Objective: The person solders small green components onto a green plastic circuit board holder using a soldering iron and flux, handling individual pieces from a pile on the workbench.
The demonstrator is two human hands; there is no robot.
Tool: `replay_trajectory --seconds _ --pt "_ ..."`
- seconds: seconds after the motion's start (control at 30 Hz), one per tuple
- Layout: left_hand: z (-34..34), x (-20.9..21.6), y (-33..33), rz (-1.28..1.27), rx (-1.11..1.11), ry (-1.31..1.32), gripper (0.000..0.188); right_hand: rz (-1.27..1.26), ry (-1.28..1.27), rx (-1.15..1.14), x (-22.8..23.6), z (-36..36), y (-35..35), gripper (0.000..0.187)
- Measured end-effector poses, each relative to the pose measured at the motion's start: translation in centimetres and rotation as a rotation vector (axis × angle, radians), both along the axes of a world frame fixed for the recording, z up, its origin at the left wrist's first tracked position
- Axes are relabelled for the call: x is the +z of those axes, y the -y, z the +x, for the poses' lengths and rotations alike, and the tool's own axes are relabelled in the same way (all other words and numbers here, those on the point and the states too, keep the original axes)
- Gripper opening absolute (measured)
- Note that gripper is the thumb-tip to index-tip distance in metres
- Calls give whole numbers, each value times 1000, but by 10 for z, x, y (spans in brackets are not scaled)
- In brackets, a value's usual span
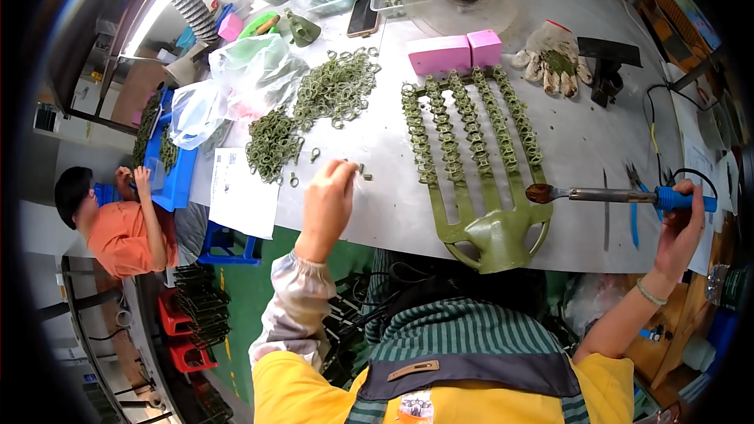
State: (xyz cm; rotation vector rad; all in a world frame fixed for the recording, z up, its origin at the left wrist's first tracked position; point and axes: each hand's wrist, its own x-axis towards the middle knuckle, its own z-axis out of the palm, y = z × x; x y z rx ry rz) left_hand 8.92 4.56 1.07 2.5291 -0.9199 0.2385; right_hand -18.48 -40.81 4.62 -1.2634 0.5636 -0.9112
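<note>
My right hand (685,224) grips a soldering iron (601,195) by its blue handle. The iron's broad brown tip hangs over the right edge of a green fork-shaped frame (491,228), whose several long prongs carry rows of small green ring-shaped parts (469,122). My left hand (328,202) is closed in a pinch over the table, left of the frame; what its fingertips hold, if anything, is too small to make out. A few tiny green pieces (367,177) lie beside those fingertips. Beyond that hand spread two heaps of loose green rings, a lighter heap (338,86) and a darker heap (271,145).
Pink blocks (440,55) stand against the frame's far end. Around the table are a stained glove (554,59), a black stand (609,71), pliers (635,188), a phone (363,17), plastic bags (255,71) and paper (239,192). At left, another person (129,228) works over a blue tray (177,177).
</note>
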Motion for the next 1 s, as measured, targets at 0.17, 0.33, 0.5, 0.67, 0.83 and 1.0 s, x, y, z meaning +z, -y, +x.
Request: replay_trajectory --seconds 0.17,0.33,0.5,0.67,0.83,1.0 --pt "35 -10 -23 -28 204 0 10 -22 -63 -57 5 16 -21 28" --pt "36 -19 -42 116 329 -111 17 -38 -26 -45 9 25 -33 27" --pt "37 -34 -44 101 187 97 23 -48 -41 -22 13 35 -40 28" --pt "50 -26 -27 -31 126 -274 25 -60 -41 -16 18 39 -51 29" --pt "42 -31 -25 239 117 94 13 -64 -60 31 12 44 -68 29" --pt "38 -30 -33 186 115 93 14 -36 -23 55 13 50 -93 25"
